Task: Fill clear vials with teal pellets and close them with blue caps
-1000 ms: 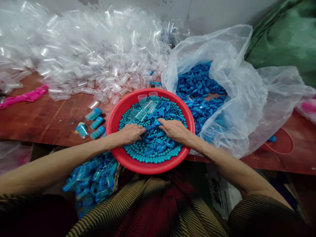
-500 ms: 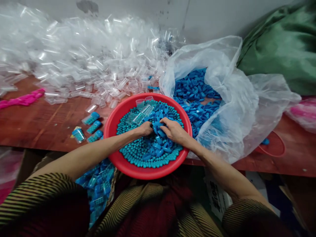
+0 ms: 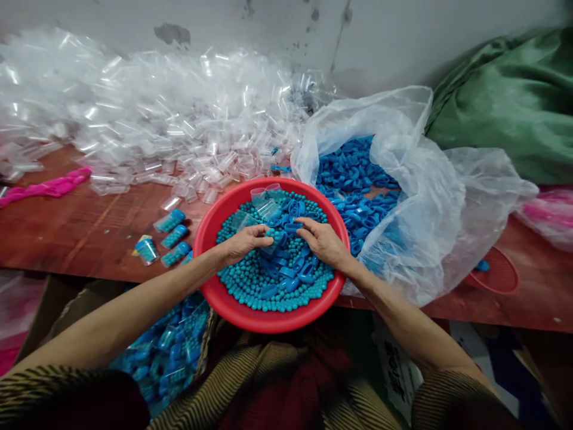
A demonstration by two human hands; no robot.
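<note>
A red basin [image 3: 206,286] holds turquoise beads [image 3: 250,292], with loose blue plastic caps [image 3: 289,272] lying over them. Several clear plastic tubes [image 3: 268,209] rest on the beads at its far side. Over the basin's middle, my left hand [image 3: 246,243] is closed in a pinch around what looks like a small clear tube with beads at its mouth; fingers partly cover it. Close by on the right, my right hand [image 3: 323,240] pinches a blue cap [image 3: 292,227] between thumb and fingers. The two hands are slightly apart.
Clear tubes [image 3: 179,119] are heaped along the wall. A clear plastic bag [image 3: 430,197] of blue caps [image 3: 353,161] lies open on the right. Filled capped tubes [image 3: 172,236] lie left of the basin; more fill a box [image 3: 174,346] below. A red mesh tray [image 3: 496,272] stands far right.
My left hand has drawn back left and turned, showing its back and thumb. My right hand stays near the caps, now with a cap at its fingertips. The view has tilted slightly.
</note>
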